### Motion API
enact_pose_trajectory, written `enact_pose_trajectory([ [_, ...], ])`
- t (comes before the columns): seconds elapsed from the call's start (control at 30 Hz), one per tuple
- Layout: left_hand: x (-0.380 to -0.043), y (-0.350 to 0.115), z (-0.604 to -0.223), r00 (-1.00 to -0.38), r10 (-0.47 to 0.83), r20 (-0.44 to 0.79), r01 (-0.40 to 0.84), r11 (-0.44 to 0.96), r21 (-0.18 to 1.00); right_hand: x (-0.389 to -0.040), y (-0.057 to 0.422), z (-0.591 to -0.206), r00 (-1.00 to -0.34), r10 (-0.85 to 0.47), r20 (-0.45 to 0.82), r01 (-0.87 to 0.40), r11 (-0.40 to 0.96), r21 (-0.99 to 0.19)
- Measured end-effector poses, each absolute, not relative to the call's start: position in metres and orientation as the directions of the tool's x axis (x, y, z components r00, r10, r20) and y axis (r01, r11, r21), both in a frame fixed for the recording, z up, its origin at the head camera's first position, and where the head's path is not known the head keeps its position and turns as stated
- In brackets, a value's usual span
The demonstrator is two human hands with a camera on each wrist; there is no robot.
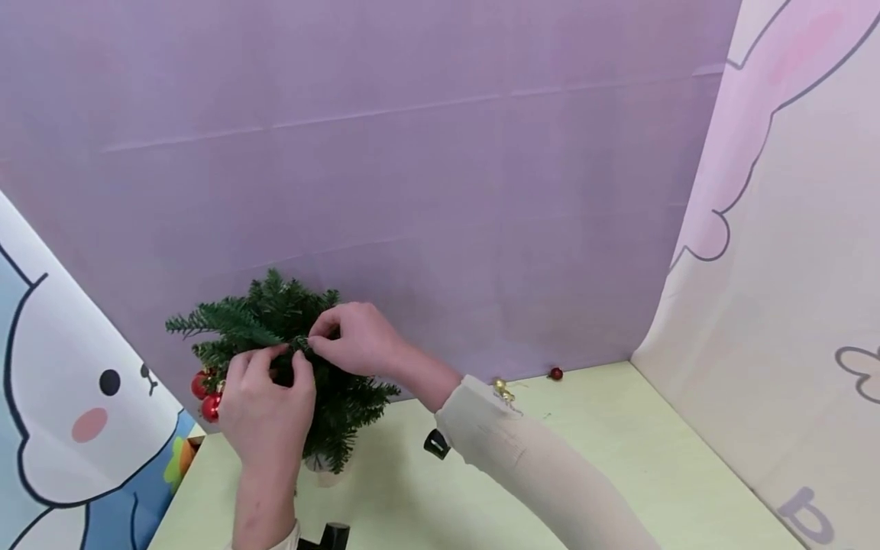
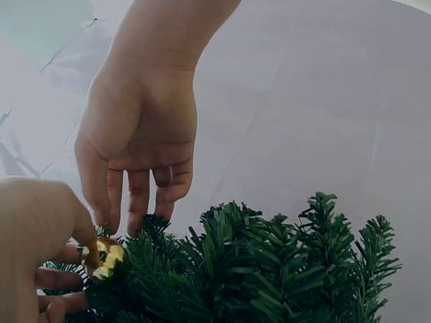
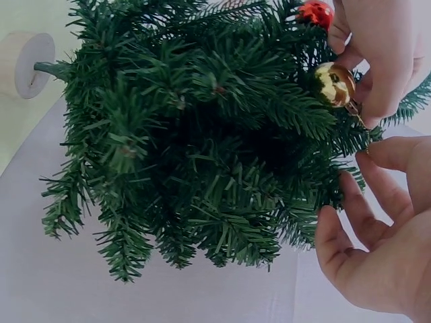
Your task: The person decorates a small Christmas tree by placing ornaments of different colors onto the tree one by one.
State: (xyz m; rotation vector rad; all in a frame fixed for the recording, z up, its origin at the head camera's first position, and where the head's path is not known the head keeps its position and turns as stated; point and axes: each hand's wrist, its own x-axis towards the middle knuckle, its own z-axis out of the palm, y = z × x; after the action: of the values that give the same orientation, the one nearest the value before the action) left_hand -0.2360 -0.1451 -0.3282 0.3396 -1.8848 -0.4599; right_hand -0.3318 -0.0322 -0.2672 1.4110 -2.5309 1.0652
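A small artificial Christmas tree (image 1: 275, 305) stands on the table's left side, its round pale base (image 3: 20, 64) showing in the right wrist view. Both hands work at its upper branches. The left hand (image 1: 268, 405) holds a shiny gold ball ornament (image 3: 335, 85) against the needles; the same ball (image 2: 104, 258) shows by its fingers in the left wrist view. With thumb and finger, the right hand (image 1: 360, 336) pinches the ball's thin gold cord (image 3: 363, 122). Red ball ornaments (image 1: 210, 406) hang on the tree beside the left hand.
Toward the back of the pale table (image 1: 584, 458) lie gold ornaments (image 1: 503, 388) and a small dark red ball (image 1: 555, 373). One black object (image 1: 436, 443) is near the right sleeve, another (image 1: 334, 536) at the front edge. A purple backdrop (image 1: 447, 191) rises behind the tree.
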Motion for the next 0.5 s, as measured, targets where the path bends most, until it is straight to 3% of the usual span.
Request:
enact_pose_trajectory([
  [0.23, -0.233, -0.148, -0.33, -0.384, -0.396, 0.834, 0.038, 0.896, 0.442, -0.329, -0.028, -0.271, -0.526, -0.735, 0.429, -0.823, 0.311, -0.476],
  [0.5, -0.229, -0.151, -0.335, -0.406, -0.378, 0.832, 0.074, 0.894, 0.442, -0.326, -0.016, -0.276, -0.528, -0.691, 0.493, -0.83, 0.298, -0.471],
])
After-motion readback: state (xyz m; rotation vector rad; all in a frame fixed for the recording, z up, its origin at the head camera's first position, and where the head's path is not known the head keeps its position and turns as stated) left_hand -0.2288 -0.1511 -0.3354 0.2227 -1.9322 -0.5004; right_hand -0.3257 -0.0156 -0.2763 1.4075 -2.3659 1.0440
